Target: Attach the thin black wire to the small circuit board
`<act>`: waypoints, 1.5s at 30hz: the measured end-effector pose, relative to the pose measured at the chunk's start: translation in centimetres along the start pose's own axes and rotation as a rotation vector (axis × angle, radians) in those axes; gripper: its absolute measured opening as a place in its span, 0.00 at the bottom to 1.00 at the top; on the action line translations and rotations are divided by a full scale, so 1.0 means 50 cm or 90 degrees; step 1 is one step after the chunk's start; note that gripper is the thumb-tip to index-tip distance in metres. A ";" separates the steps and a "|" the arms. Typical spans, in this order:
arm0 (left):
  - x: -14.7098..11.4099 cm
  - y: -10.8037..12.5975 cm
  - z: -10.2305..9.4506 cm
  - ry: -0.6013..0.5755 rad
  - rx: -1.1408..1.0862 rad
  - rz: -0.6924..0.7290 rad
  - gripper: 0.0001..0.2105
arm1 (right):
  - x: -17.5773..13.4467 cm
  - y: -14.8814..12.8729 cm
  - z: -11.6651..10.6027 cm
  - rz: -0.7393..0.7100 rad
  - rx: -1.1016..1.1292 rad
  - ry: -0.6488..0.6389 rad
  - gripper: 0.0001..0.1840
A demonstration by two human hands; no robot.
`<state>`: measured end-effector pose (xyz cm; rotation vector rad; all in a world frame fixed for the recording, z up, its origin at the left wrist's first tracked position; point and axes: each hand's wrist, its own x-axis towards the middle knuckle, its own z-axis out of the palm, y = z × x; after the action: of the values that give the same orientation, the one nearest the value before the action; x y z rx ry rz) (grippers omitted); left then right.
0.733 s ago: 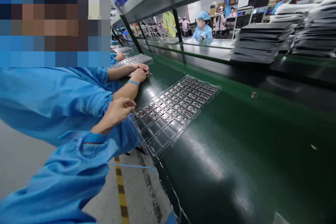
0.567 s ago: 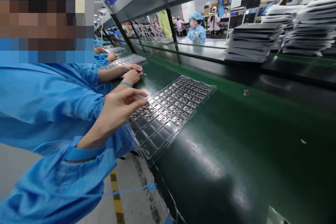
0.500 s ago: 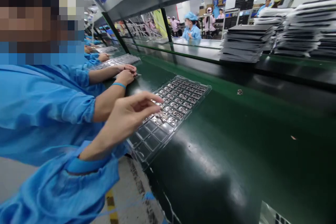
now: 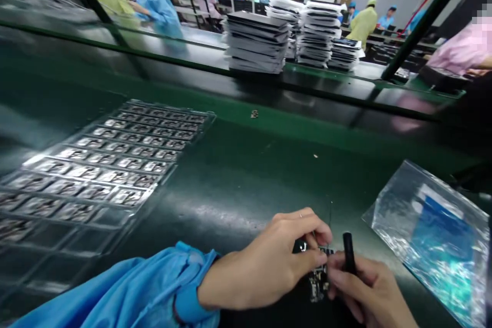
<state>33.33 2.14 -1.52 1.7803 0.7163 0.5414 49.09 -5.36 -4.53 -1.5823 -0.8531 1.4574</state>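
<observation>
My left hand (image 4: 269, 261) pinches a small circuit board (image 4: 317, 272) just above the green belt (image 4: 246, 184), close to the front edge. Touching the board from the right is my right hand (image 4: 365, 287), which grips a black pen-like tool (image 4: 348, 251) held upright. A clear plastic tray (image 4: 96, 164) lies to the left on the belt. Many of its pockets hold small boards, and its nearest pockets look empty.
A clear plastic bag (image 4: 434, 236) with blue contents lies on the belt at the right. One loose small part (image 4: 254, 113) sits farther back. Stacks of dark trays (image 4: 255, 41) stand on the rear shelf, with slanted frame posts (image 4: 418, 25). Other people work beyond.
The view has swung right, away from the co-worker at my left. My left hand left the tray and came to the front, where it holds a small board against my right hand's tool.
</observation>
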 end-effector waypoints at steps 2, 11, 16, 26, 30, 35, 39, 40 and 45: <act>0.003 -0.011 0.012 0.003 -0.035 -0.002 0.05 | -0.001 -0.004 0.005 0.003 0.029 -0.009 0.15; -0.012 -0.045 0.035 -0.016 -0.269 -0.156 0.05 | -0.004 -0.007 0.004 0.030 0.089 0.017 0.08; -0.013 -0.044 0.035 -0.039 -0.278 -0.166 0.05 | -0.003 -0.009 0.000 0.026 0.112 0.022 0.09; -0.011 -0.028 0.040 -0.087 -0.376 -0.271 0.06 | -0.003 -0.016 0.004 0.042 0.175 0.027 0.08; -0.008 -0.017 0.037 -0.091 -0.408 -0.305 0.09 | -0.007 -0.017 0.007 0.029 0.174 0.039 0.09; -0.003 -0.013 0.037 -0.076 -0.407 -0.322 0.07 | -0.010 -0.021 0.011 0.010 0.165 0.070 0.09; -0.005 -0.017 0.038 -0.065 -0.397 -0.329 0.05 | -0.014 -0.023 0.008 0.002 0.119 0.065 0.06; -0.006 -0.018 0.039 -0.062 -0.399 -0.331 0.05 | -0.015 -0.023 0.008 -0.010 0.105 0.063 0.05; -0.008 -0.021 0.046 -0.050 -0.418 -0.345 0.05 | -0.022 -0.014 0.005 -0.131 0.015 0.061 0.05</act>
<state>34.34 0.54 -3.23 0.9411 0.8103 0.2840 48.76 -5.97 -3.41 -1.4870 -0.9098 1.2321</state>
